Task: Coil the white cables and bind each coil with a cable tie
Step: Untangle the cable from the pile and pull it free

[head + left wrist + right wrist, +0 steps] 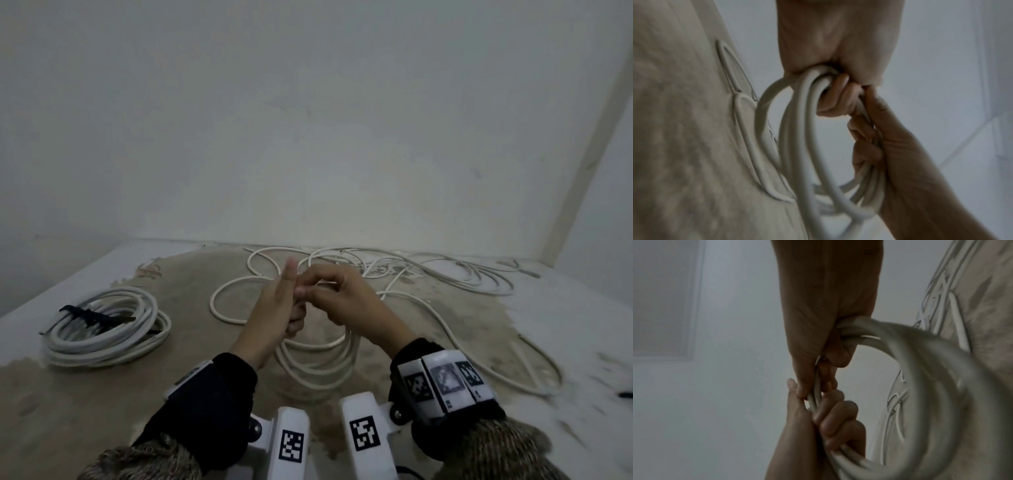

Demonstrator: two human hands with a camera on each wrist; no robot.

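Together, left hand [274,308], right hand [337,294], gripping coil [317,359]

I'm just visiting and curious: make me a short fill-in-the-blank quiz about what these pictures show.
1. Both hands, the left hand and right hand, grip a coil of ____ cable.
2. The finished coil lying to the person's left is bound with a ____ cable tie.
3. More loose cable lies spread near the ____ behind the hands.

Missing words: white; black; wall
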